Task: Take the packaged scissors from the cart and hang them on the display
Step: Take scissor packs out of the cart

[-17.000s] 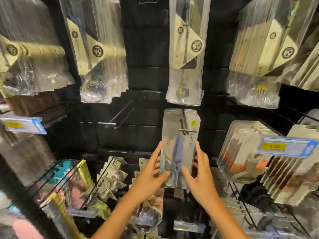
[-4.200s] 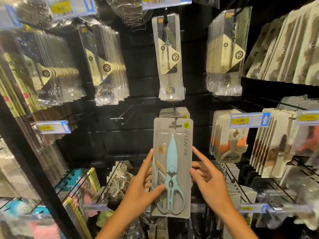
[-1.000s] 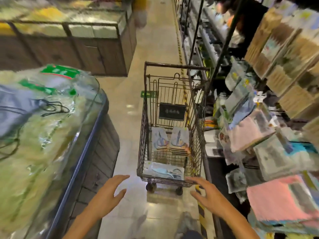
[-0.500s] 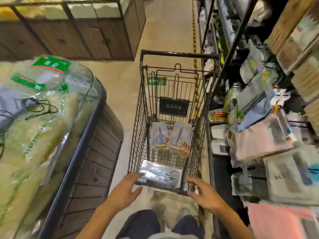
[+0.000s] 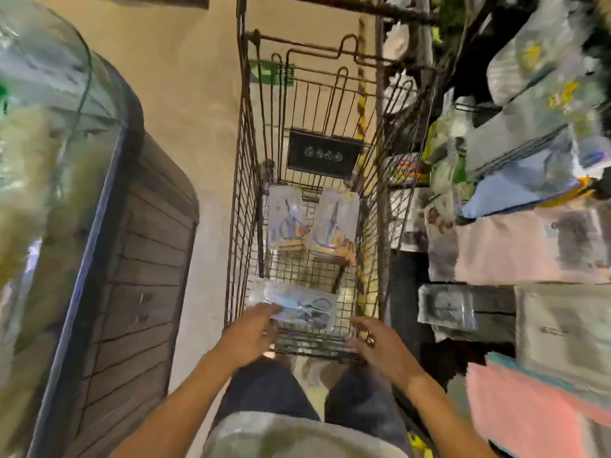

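Store aisle with tan floor is seen from above; a wire shopping cart sits at 12 o'clock, a curved-glass freezer case at 9 o'clock, blurred hanging merchandise racks at 3 o'clock. Compared with half a second back, the cart is closer and both hands are further forward: the left hand is now laid on the near edge of the nearest scissors pack, fingers extended over it, not yet curled round it as far as can be told. The right hand is held at the cart's near rim, fingers loosely spread, nothing gripped; contact with the wire cannot be told through blur. Two more stacks of packaged scissors are lying at the cart's far end, untouched. The pickup is judged to be just starting; a pinch on the card is needed next, then a turn back to the display, which is out of view.
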Available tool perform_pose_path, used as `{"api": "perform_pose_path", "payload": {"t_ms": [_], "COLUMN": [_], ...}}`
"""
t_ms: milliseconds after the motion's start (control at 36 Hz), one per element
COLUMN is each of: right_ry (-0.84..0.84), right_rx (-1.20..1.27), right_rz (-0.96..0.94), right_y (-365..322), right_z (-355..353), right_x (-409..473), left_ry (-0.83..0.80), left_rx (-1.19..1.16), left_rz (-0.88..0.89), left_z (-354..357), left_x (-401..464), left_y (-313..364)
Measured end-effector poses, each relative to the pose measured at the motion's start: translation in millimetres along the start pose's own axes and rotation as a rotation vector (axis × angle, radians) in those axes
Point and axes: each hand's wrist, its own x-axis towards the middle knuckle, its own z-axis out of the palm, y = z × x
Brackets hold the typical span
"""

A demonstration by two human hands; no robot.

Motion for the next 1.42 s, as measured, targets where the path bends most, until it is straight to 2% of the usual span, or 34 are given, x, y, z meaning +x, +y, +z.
{"api": "perform_pose_path", "payload": {"t_ms": [83,139,306,389,472,583,694,889,1000,1111,1306,1417], "right_ry": [-0.024,0.026,-0.134,-0.165,-0.202,-0.084,0.015,0.083,0.057,0.002,-0.216,-0.206], "right_rx": [0.033,0.11,0.037,-0.052,-0.033,-0.04,-0.131,-0.294,-0.401,-0.314,-0.264,-0.094], "right_rz": [0.035,0.043,0.087,0.113,0.105,0.154,0.009,-0.106,-0.164,-0.137,-0.096,-0.105], "right_y": [-11.4,-11.9,5.1,16.6,29.9,45.0,51.6,54.2,56.6,49.6,50.5,48.3], "right_z": [7.6,15.0,48.3,72.5,96.4,131.2,155.2,152.3,148.2,136.6,117.2,104.6], "right_x": [17.3,29.9,87.1,121.8,154.0,192.2,219.4,234.4,240.8,241.5,242.0,228.4], "left_ry": [-0.049,-0.081,-0.173,-0.196,-0.206,-0.223,-0.198,-0.18,-0.193,-0.202,-0.232,-0.214], "left_rx": [0.017,0.028,0.039,0.041,0.051,0.077,0.07,0.036,0.027,0.001,-0.03,-0.082], "left_rz": [-0.015,-0.025,-0.103,-0.141,-0.17,-0.198,-0.212,-0.222,-0.22,-0.236,-0.26,-0.284], "left_z": [4.6,10.3,36.3,49.3,60.6,75.6,84.6,89.5,89.9,91.1,93.5,87.9], "left_x": [18.9,32.4,71.4,88.3,102.0,113.6,120.2,127.9,128.6,128.2,129.3,132.4], "left_y": [-8.1,-15.5,-49.3,-70.3,-86.5,-105.7,-114.5,-114.1,-107.9,-105.2,-104.1,-100.0]}}
